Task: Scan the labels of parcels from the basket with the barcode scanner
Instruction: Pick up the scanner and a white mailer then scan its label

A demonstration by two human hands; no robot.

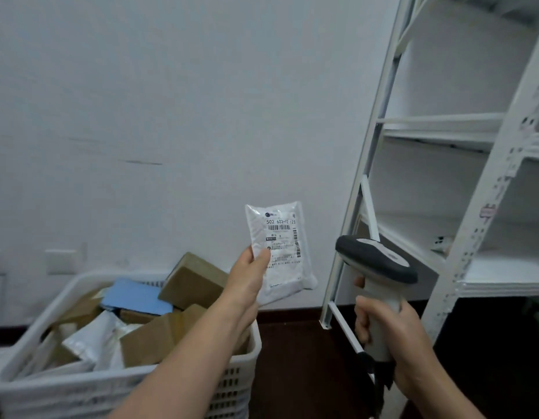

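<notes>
White wall (pixel 141 86): plain, faint dark scuff marks at mid height; pale socket plates low at left.
Floor (pixel 292 358): dark brown, dark skirting along the wall base.
Shelving unit (pixel 443 131): white metal, perforated uprights, at right; boards mostly bare, small unidentifiable item on a lower board.
Basket (pixel 232 385): white slotted plastic, lower left, on the floor by the wall.
Basket contents: brown cardboard boxes (pixel 195 279), blue flat parcel (pixel 135 297), white poly mailers (pixel 89 337), piled loosely and overlapping.
Parcel in hand (pixel 280 249): small white plastic mailer, glossy and wrinkled, held upright above the basket's right end, in front of the wall.
Label (pixel 281 237): white, facing the camera; large print "502 602-12 123", horizontal barcode beneath, vertical barcode on the right edge; smaller text illegible.
Left hand (pixel 247 276): grasping the mailer at its lower left edge, thumb across the front, fingers behind.
Barcode scanner (pixel 377 267): light grey pistol body, dark grey head, to the right of the mailer, apart from it; head angled up and left.
Right hand (pixel 392 337): clenched around the scanner handle, index finger at the front of the grip.
Cable (pixel 377 385): black, hanging from the handle base.
</notes>
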